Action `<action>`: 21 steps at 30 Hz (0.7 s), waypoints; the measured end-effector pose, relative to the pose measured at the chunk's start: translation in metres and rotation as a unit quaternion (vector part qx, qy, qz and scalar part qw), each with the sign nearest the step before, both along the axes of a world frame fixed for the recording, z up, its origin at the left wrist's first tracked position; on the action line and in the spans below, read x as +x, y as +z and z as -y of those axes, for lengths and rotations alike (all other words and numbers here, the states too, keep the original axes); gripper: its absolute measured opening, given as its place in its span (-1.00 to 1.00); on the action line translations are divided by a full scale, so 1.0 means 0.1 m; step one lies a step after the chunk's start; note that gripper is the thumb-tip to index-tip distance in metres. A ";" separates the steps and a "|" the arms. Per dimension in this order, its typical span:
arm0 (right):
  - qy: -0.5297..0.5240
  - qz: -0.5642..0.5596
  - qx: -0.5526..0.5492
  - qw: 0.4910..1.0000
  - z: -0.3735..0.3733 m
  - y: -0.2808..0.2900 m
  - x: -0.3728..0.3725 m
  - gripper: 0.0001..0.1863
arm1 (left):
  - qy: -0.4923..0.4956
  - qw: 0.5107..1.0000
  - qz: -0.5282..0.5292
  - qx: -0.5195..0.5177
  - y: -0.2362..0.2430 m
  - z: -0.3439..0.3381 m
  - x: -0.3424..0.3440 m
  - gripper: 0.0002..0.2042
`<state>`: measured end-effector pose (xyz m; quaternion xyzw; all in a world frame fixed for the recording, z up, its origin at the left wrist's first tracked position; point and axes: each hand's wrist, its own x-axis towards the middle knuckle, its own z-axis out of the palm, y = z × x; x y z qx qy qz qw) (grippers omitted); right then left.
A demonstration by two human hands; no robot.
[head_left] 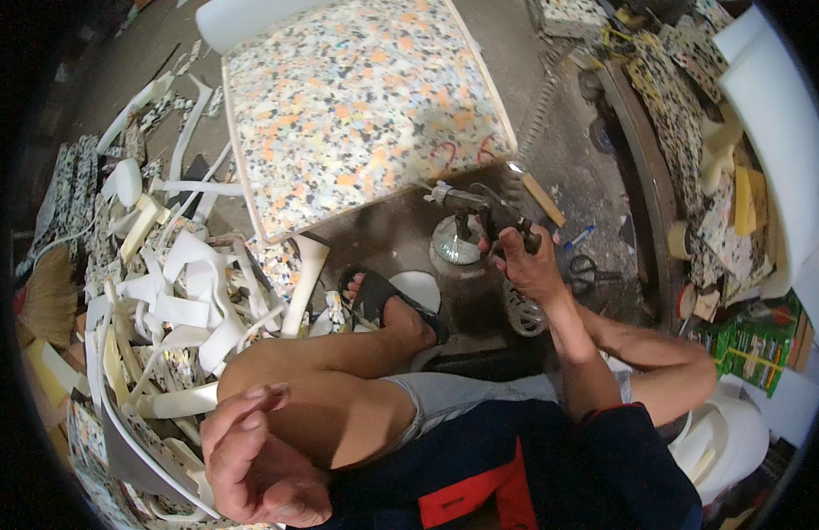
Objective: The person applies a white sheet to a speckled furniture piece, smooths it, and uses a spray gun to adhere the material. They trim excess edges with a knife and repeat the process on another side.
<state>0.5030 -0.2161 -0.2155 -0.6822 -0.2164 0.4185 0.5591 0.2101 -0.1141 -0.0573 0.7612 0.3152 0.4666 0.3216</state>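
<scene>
My right hand [531, 265] is wrapped round the handle of a spray gun [462, 201], whose clear cup [458, 240] hangs below it. The gun's nozzle points left, near the lower right edge of a large speckled foam block [365, 115] with red marks on it. My left hand [259, 464] is raised over my left thigh, fingers loosely curled and apart from the thumb, with nothing visible in it. A coiled air hose [540, 106] runs down past the block's right side, and more coils [523, 309] show beneath my right wrist.
White foam offcuts [197, 291] pile up at left, beside a straw broom [52, 291]. Scissors [588, 272], a blue pen [579, 237] and a wooden-handled tool [544, 199] lie on the floor at right. Farther right are foam scraps [719, 168] and a green package [758, 349].
</scene>
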 end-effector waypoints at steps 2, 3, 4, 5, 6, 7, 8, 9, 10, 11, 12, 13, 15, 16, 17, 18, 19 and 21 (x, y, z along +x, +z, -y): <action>0.016 -0.009 -0.022 1.000 0.18 -0.01 0.01 -0.39 | 0.012 1.000 0.019 0.001 -0.04 0.02 -0.04 -0.43; 0.002 0.019 -0.040 0.999 0.27 -0.01 0.00 -0.40 | 0.032 0.999 0.036 0.003 -0.07 0.04 -0.05 -0.42; -0.011 0.047 -0.058 0.997 0.35 -0.03 -0.03 -0.40 | 0.052 0.997 0.053 0.004 -0.09 0.06 -0.05 -0.42; -0.027 0.080 -0.072 0.994 0.42 -0.04 -0.04 -0.40 | 0.065 0.996 0.052 0.016 -0.11 0.07 -0.03 -0.40; -0.044 0.111 -0.087 0.989 0.49 -0.06 -0.06 -0.40 | 0.071 0.997 0.043 0.003 -0.11 0.07 -0.02 -0.40; -0.064 0.146 -0.096 0.983 0.54 -0.07 -0.07 -0.40 | 0.078 0.996 0.033 -0.007 -0.11 0.08 0.00 -0.40; -0.082 0.180 -0.119 0.973 0.59 -0.09 -0.08 -0.40 | 0.088 0.996 0.021 -0.014 -0.09 0.08 0.03 -0.39; -0.107 0.261 -0.070 0.957 0.62 -0.11 -0.07 -0.40 | 0.078 0.997 0.024 0.001 -0.08 0.07 0.07 -0.41; -0.124 0.269 -0.082 0.952 0.65 -0.12 -0.06 -0.46 | 0.072 0.997 0.010 0.011 -0.06 0.06 0.10 -0.41; -0.138 0.277 -0.093 0.946 0.66 -0.13 -0.04 -0.51 | 0.068 0.997 -0.005 0.021 -0.04 0.05 0.14 -0.41; -0.153 0.290 -0.096 0.940 0.67 -0.15 0.00 -0.56 | 0.078 0.997 -0.015 0.015 -0.01 0.06 0.17 -0.41; -0.145 0.266 -0.120 0.945 0.68 -0.16 0.04 -0.54 | 0.061 0.996 -0.056 0.028 0.01 0.07 0.20 -0.40; -0.158 0.237 -0.126 0.950 0.66 -0.21 0.11 -0.53 | 0.091 0.993 -0.064 0.031 0.03 0.09 0.25 -0.41; -0.159 0.219 -0.131 0.954 0.65 -0.23 0.13 -0.52 | 0.105 0.991 -0.079 0.034 0.03 0.11 0.26 -0.41; -0.156 0.211 -0.138 0.955 0.64 -0.25 0.14 -0.51 | 0.115 0.990 -0.074 0.031 0.03 0.12 0.25 -0.42; -0.148 0.200 -0.143 0.958 0.62 -0.27 0.14 -0.50 | 0.123 0.990 -0.068 0.028 0.02 0.13 0.24 -0.42; -0.140 0.191 -0.140 0.961 0.60 -0.28 0.12 -0.49 | 0.132 0.988 -0.074 0.028 0.02 0.14 0.21 -0.42; -0.116 0.192 -0.123 0.967 0.57 -0.30 0.04 -0.44 | 0.158 0.984 -0.073 0.026 0.02 0.14 0.14 -0.43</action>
